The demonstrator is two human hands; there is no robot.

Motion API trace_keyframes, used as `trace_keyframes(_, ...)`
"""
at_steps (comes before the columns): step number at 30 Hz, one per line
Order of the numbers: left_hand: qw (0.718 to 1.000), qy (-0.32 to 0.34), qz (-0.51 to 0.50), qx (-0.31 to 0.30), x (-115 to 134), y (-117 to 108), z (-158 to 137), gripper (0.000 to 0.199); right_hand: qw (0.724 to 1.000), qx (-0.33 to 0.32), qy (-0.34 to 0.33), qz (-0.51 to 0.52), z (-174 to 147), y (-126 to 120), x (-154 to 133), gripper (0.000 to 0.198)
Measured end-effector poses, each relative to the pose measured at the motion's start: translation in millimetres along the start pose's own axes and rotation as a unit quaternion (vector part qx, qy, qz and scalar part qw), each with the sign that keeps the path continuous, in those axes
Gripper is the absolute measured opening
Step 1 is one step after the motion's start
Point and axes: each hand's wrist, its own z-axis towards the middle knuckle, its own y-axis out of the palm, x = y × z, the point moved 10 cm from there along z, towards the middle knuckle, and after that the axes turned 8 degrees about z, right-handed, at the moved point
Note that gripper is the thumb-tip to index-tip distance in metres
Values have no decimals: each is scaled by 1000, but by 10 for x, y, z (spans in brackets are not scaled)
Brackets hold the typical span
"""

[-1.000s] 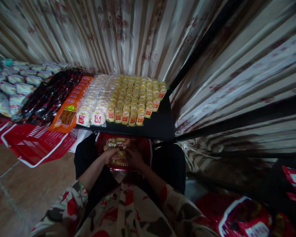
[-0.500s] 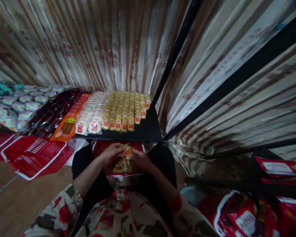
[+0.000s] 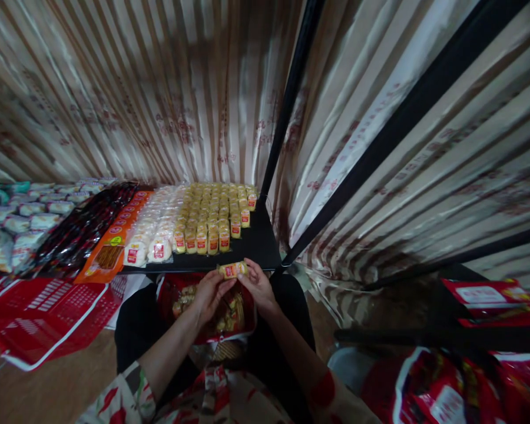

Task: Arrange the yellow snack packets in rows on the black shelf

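Between my two hands is a small yellow wrapped snack pack (image 3: 233, 270) with a red label, lying crosswise. My left hand (image 3: 212, 292) closes on its left end, and my right hand (image 3: 258, 286) pinches the right end. Below them, a red basket (image 3: 164, 294) rests between my legs with more yellow packs (image 3: 234, 315) inside. Just beyond my hands, rows of matching yellow packs (image 3: 212, 221) stand upright on a black shelf (image 3: 260, 244), red labels facing me.
Left of the yellow rows lie white packs (image 3: 159, 227), an orange bag (image 3: 110, 247), dark glossy packets (image 3: 83, 227) and white-blue packs (image 3: 44, 221). A red basket (image 3: 53, 318) hangs at left. Black posts (image 3: 287, 112) and a striped curtain (image 3: 203, 106) rise behind. Red bags (image 3: 446, 394) sit at lower right.
Both hands have risen from over the basket toward the shelf edge, bringing the yellow pack up and turning it sideways. More of the basket's contents shows. The view has shifted somewhat.
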Motion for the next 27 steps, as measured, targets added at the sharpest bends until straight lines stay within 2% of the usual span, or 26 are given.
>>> trace_keyframes(4,997,12,-70,6,-64,207,56,16,998,57,-27,25,32,-72,7,49)
trace_keyframes(7,998,10,-64,-3,-94,363,123,14,995,91,-50,3,85,-143,-46,44)
trace_keyframes(10,1000,-15,4,1,-162,471,206,12,989,117,-83,-39,210,-247,-160,42)
trace_keyframes(13,992,-34,106,54,-207,472,291,11,979,139,-111,-101,414,-386,-291,45)
trace_keyframes(16,978,1,183,99,-101,519,379,20,960,154,-135,-190,653,-501,-448,49)
trace_keyframes(18,975,45,205,76,13,671,461,23,940,162,-149,-260,808,-541,-560,49)
trace_keyframes(21,976,90,198,-5,127,998,614,24,911,181,-173,-327,1015,-567,-714,47)
trace_keyframes(23,980,97,170,-40,153,1175,734,27,897,194,-189,-350,1139,-572,-786,45)
trace_keyframes(27,986,103,117,-61,185,1413,978,31,881,215,-201,-371,1377,-611,-853,46)
